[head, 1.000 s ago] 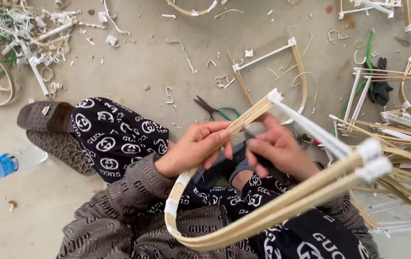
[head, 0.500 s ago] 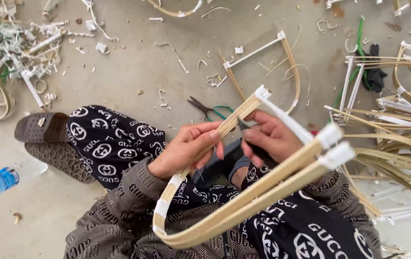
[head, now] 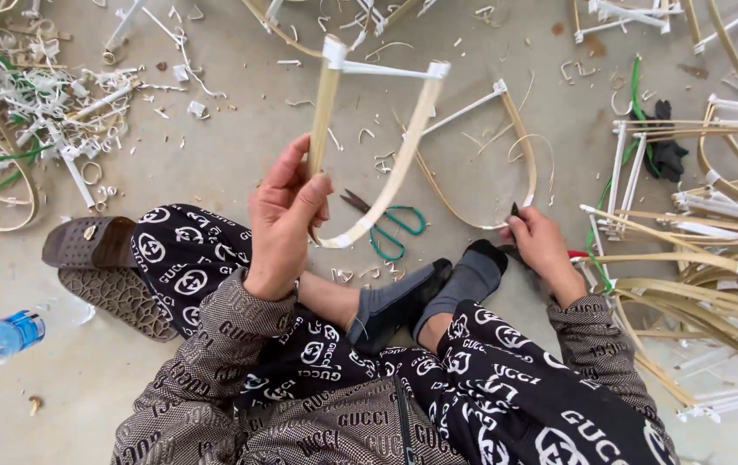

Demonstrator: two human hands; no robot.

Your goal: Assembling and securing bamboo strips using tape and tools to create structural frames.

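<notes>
Here, my left hand [head: 283, 220] is raised in front of me with the fingers and thumb wrapped round one leg of a bent bamboo frame [head: 367, 155], a U-shaped strip whose two upper ends are joined by a white crossbar. The grip sits on the left leg, roughly midway up, and the frame stands nearly upright, its curved bottom hanging just above my knee. My right hand [head: 541, 250] is lower and out to the right, near the floor beside my grey-socked feet [head: 438, 288]. Its fingers are pinched together on something small and dark; I think it is a cutting tool, but the view is too poor to be sure. Between the two hands, green-handled scissors [head: 390, 228] lie on the concrete floor [head: 214, 155], touching neither hand. A second frame lies flat just beyond the right hand. A stack of finished bamboo frames [head: 713, 258] sits on the right. A brown sandal [head: 89, 245] and a plastic bottle [head: 3, 337] lie on my left.
</notes>
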